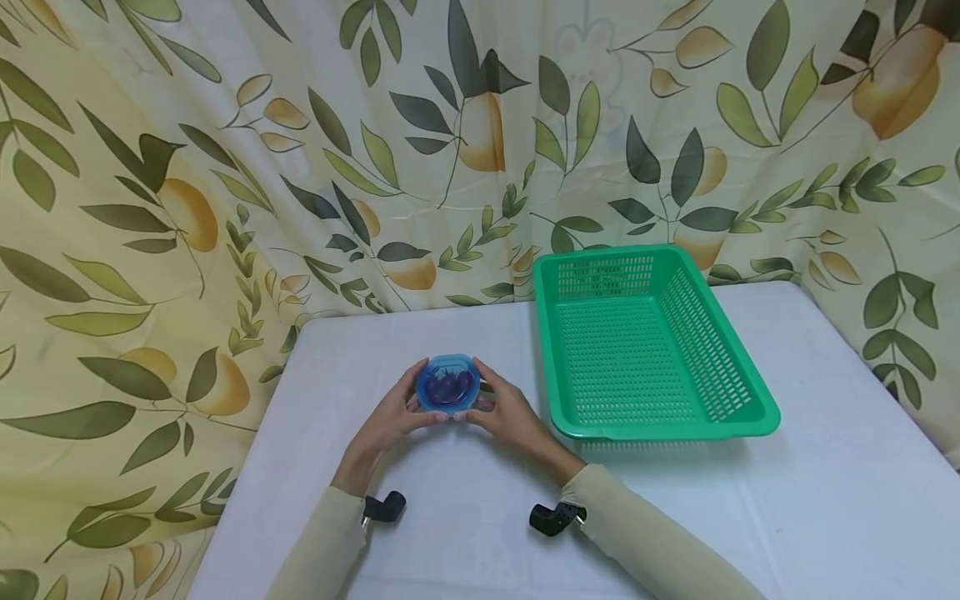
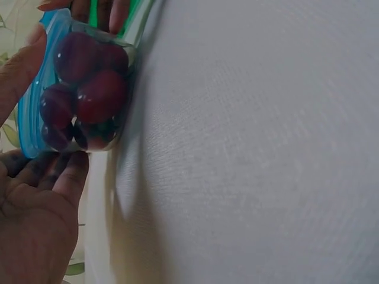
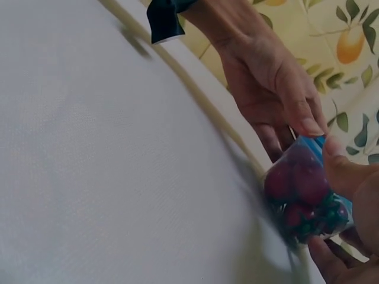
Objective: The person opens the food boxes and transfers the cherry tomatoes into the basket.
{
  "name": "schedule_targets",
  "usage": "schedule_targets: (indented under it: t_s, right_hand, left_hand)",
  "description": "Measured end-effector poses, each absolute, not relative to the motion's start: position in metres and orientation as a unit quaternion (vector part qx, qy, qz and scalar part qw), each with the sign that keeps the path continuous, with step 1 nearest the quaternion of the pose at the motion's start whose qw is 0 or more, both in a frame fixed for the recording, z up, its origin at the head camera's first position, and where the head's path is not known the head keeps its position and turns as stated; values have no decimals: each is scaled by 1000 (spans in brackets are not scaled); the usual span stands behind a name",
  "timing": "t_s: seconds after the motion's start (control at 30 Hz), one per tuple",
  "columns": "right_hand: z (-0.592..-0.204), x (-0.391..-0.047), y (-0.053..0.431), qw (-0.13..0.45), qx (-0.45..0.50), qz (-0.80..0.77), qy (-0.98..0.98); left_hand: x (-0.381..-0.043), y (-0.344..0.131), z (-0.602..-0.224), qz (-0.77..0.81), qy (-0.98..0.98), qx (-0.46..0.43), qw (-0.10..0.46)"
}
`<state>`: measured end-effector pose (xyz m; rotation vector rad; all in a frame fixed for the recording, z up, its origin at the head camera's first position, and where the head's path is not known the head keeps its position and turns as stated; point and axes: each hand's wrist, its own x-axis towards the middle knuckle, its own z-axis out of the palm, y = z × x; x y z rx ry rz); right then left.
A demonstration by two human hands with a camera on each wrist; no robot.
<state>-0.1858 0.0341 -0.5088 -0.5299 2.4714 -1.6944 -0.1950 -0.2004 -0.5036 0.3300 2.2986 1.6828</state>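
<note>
Both hands on the tub!

Here's the clear tub [image 1: 448,385], blue lid [image 2: 35,115] on, gripped from opposite sides by left hand [image 1: 393,418] and right hand [image 1: 508,408], presumably keeping those dark red fruits [image 2: 100,97] steady. Does its base touch the white table [image 1: 465,525]? Can't tell. The green basket [image 1: 667,432] crowds the right forearm; freer room lies leftward and nearer the person, the far edge just beyond the tub.
</note>
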Motion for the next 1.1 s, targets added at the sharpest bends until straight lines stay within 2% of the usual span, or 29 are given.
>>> schedule_targets:
  t_s: [0.53,0.77,1.1]
  right_hand:
    - [-503,-185,31,17,-175,-505,845]
    - [-503,-182,30,42,-157,-524,836]
    - [-502,-181,30,48,-142,-535,832]
  left_hand:
    - [-197,-201,-504,595,784,101,145]
    - [-193,-204,-502,565,805,95,154]
    - [-190,-209,-502,534,829,107,123]
